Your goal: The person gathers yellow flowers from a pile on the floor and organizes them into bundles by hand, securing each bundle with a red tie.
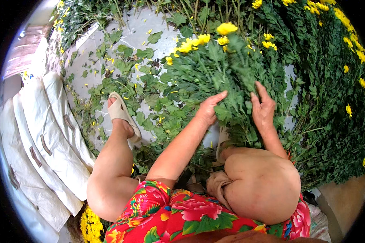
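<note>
My left hand (209,108) grips a leafy bunch of yellow chrysanthemums (200,70) around the stems, with its thumb lying across the leaves. The yellow heads of the bunch point away from me, to the upper left. To the right of it, my right hand (264,106) has its thumb and forefinger closed on a single chrysanthemum stem (241,66). That stem's leaves are blurred, and its lower part hides among other foliage. Under and around both hands the greenery is dense, so the exact number of stems held is hidden.
A large heap of chrysanthemums (328,121) fills the right side, and more stems (200,12) lie across the top. Loose leaves and petals litter the grey floor (85,73). White folded sheets (39,133) stand at left; yellow flowers (91,224) sit beside my left knee.
</note>
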A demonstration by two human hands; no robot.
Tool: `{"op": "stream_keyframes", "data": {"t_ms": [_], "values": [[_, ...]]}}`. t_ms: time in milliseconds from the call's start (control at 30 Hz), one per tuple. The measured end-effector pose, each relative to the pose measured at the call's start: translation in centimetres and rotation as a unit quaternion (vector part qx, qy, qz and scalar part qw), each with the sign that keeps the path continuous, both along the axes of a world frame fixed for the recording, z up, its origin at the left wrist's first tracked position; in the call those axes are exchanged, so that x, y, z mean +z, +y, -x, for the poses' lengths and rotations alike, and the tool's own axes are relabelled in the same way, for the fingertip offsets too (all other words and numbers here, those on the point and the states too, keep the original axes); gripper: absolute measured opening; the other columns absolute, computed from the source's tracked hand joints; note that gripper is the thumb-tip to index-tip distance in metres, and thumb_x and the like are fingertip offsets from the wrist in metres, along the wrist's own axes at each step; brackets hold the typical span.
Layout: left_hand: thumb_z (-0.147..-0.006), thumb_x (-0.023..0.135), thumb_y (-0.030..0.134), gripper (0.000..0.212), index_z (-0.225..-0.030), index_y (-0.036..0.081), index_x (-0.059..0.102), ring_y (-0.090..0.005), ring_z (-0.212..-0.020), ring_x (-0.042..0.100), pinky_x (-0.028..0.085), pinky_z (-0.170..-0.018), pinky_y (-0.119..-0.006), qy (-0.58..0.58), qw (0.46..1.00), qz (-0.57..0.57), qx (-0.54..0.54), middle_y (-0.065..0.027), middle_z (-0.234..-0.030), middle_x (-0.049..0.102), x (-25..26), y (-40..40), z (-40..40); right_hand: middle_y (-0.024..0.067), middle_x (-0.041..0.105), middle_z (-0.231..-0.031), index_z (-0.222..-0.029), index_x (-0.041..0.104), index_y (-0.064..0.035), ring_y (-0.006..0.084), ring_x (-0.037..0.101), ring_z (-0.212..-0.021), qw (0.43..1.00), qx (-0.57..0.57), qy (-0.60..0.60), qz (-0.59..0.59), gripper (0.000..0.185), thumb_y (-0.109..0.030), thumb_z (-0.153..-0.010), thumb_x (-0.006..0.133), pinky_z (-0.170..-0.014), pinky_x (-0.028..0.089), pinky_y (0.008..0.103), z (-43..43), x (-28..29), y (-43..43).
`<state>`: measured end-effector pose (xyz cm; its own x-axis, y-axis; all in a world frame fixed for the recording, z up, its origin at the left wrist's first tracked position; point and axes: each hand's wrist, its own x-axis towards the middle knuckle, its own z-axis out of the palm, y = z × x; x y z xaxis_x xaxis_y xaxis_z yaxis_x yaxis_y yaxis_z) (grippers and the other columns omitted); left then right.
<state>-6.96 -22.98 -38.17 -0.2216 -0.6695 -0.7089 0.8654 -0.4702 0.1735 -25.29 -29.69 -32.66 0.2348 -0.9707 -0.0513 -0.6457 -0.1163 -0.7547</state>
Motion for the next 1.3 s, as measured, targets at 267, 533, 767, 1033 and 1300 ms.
{"op": "stream_keyframes", "data": {"t_ms": [267, 533, 767, 1033, 1300], "values": [[-0.096, 0.064, 0.028, 0.038, -0.122, 0.001, 0.062, -0.0238, -0.101, 0.067, 0.055, -0.093, -0.039, -0.022, 0.999, 0.036, -0.006, -0.0113, -0.114, 0.069, 0.8, -0.3, 1.0, 0.0212, 0.063, -0.105, -0.129, 0.057, 0.0032, 0.0406, 0.063, -0.084, 0.993, 0.092, 0.042, 0.060, 0.042, 0.004, -0.087, 0.056, -0.075, 0.053, 0.0428, -1.8, -0.4, 2.2], [-0.095, 0.064, 0.025, 0.035, -0.122, 0.002, 0.061, -0.0240, -0.100, 0.066, 0.054, -0.091, -0.040, 0.035, 0.999, 0.003, 0.001, -0.0109, -0.112, 0.068, -0.1, 0.7, 0.5, 0.0228, 0.053, -0.135, -0.124, 0.056, 0.0103, 0.0389, 0.054, -0.117, 0.929, 0.260, 0.182, 0.193, 0.050, 0.002, -0.075, 0.056, -0.093, 0.051, 0.0431, -3.5, 0.9, 1.6], [-0.096, 0.061, 0.029, 0.046, -0.132, 0.002, 0.056, -0.0294, -0.112, 0.065, 0.051, -0.100, -0.046, 0.053, 0.998, 0.013, -0.008, -0.0160, -0.123, 0.066, -2.0, 1.4, -0.6, 0.0222, 0.068, -0.109, -0.111, 0.068, 0.0009, 0.0349, 0.066, -0.102, 0.994, 0.029, -0.075, -0.067, 0.028, -0.019, -0.092, 0.063, -0.093, 0.051, 0.0390, 0.4, -1.4, -1.1], [-0.095, 0.063, 0.030, 0.046, -0.130, 0.002, 0.060, -0.0302, -0.113, 0.065, 0.050, -0.101, -0.047, 0.012, 0.998, 0.008, -0.056, -0.0168, -0.125, 0.066, -0.9, 0.5, 0.1, 0.0166, 0.063, -0.109, -0.114, 0.064, -0.0018, 0.0382, 0.059, -0.100, 0.931, 0.071, 0.351, 0.067, 0.038, -0.016, -0.081, 0.075, -0.083, 0.051, 0.0469, 8.3, -7.6, -3.4], [-0.095, 0.063, 0.026, 0.045, -0.129, -0.002, 0.058, -0.0340, -0.113, 0.064, 0.050, -0.101, -0.049, 0.057, 0.997, 0.034, 0.026, -0.0199, -0.125, 0.064, -1.5, 0.2, -2.4, 0.0182, 0.067, -0.104, -0.109, 0.066, 0.0017, 0.0323, 0.066, -0.094, 0.980, -0.166, 0.112, 0.020, 0.033, -0.020, -0.086, 0.073, -0.086, 0.051, 0.0447, 11.9, -8.7, -5.0]]}}
